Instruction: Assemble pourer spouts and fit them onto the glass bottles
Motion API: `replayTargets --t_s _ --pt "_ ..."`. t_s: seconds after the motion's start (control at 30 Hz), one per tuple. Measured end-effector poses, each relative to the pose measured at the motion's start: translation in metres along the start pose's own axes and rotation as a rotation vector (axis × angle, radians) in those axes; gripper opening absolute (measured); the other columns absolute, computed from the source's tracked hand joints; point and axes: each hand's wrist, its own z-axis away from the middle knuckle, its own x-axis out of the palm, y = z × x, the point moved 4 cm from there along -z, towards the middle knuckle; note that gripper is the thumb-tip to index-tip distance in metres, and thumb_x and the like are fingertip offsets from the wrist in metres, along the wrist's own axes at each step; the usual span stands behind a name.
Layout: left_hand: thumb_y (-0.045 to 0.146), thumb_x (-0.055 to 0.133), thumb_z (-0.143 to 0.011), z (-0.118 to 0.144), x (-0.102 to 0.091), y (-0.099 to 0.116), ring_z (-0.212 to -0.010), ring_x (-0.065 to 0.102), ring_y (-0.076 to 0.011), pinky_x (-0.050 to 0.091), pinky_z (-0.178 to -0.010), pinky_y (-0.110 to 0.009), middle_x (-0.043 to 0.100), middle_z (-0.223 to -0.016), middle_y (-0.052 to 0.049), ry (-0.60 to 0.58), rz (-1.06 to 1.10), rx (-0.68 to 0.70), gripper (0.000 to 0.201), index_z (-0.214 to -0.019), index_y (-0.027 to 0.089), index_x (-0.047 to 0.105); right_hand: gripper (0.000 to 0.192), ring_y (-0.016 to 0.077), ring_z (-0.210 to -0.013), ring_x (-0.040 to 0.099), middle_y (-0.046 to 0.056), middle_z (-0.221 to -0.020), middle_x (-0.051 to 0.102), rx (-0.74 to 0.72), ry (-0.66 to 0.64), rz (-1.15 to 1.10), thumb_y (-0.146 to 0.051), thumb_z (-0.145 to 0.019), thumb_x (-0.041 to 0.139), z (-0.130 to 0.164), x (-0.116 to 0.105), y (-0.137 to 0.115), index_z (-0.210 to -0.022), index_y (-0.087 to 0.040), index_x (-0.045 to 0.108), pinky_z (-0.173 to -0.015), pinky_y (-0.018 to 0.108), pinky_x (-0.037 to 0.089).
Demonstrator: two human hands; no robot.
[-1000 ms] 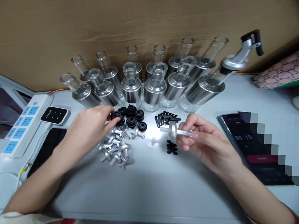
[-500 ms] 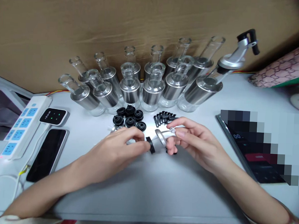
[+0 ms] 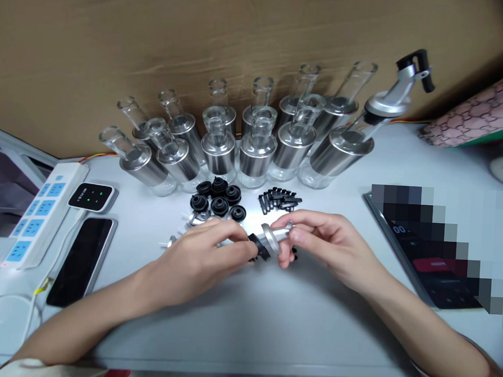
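Oppositely, my left fingers (image 3: pixel 248 249) clamp a black stopper (image 3: pixel 260 247) and my right fingers (image 3: pixel 307 237) a silver spout (image 3: pixel 271 238), so both parts face each other between them.

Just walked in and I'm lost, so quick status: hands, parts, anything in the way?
Left hand pinching black stopper. Right hand gripping silver spout. Stopper up against spout's disc; nothing seen between them.

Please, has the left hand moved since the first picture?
Yes. Judged against the white power strip, the left hand has moved right and lower in the view, from the black stoppers toward the silver spout.
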Motion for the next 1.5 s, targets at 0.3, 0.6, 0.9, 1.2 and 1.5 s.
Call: replayTargets --t_s 0.3,0.6,0.9,1.2,1.5 --pt "0.014 0.054 -0.093 -0.002 0.001 0.000 -0.074 0.059 -0.0135 0.047 -0.072 -0.027 0.066 -0.083 -0.001 0.024 0.007 0.047 0.005 -0.091 0.018 0.056 0.019 0.0109 -0.053 0.064 0.000 -0.058 0.070 0.002 -0.017 0.076 -0.036 -0.086 0.067 0.002 0.004 -0.001 -0.089 -0.017 0.070 -0.054 0.022 0.050" --pt "0.015 0.067 -0.086 0.000 0.003 -0.008 -0.089 0.063 -0.0134 0.053 -0.078 -0.023 0.065 -0.095 -0.005 0.095 0.368 -0.162 0.018 -0.101 0.017 0.057 0.020 0.0114 -0.055 0.066 0.000 -0.061 0.071 -0.008 0.068 0.082 -0.038 -0.087 0.065 0.000 0.002 0.002 -0.090 -0.018 0.067 -0.055 0.023 0.051" --pt "0.013 0.065 -0.087 -0.002 -0.003 -0.011 -0.092 0.065 -0.0147 0.055 -0.081 -0.026 0.068 -0.098 -0.006 0.060 0.467 -0.141 0.016 -0.102 0.018 0.061 0.025 0.0124 -0.056 0.066 0.002 -0.064 0.072 0.004 0.051 0.038 -0.041 -0.086 0.066 0.000 0.002 0.005 -0.091 -0.017 0.066 -0.055 0.024 0.051" --pt "0.014 0.064 -0.088 0.001 0.003 -0.013 -0.088 0.064 -0.0149 0.054 -0.078 -0.027 0.067 -0.094 -0.005 0.084 0.488 -0.182 0.011 -0.099 0.018 0.060 0.022 0.0122 -0.054 0.065 0.001 -0.061 0.070 -0.022 0.062 0.073 -0.040 -0.087 0.065 0.000 0.002 0.002 -0.090 -0.017 0.065 -0.054 0.024 0.050" --pt "0.015 0.061 -0.090 0.003 0.009 -0.011 -0.089 0.060 -0.0149 0.051 -0.078 -0.026 0.063 -0.095 -0.005 0.050 0.469 -0.127 0.015 -0.104 0.019 0.057 0.023 0.0134 -0.054 0.067 0.001 -0.061 0.070 0.044 -0.006 0.040 -0.039 -0.086 0.067 -0.001 0.003 0.006 -0.088 -0.016 0.066 -0.052 0.023 0.049"
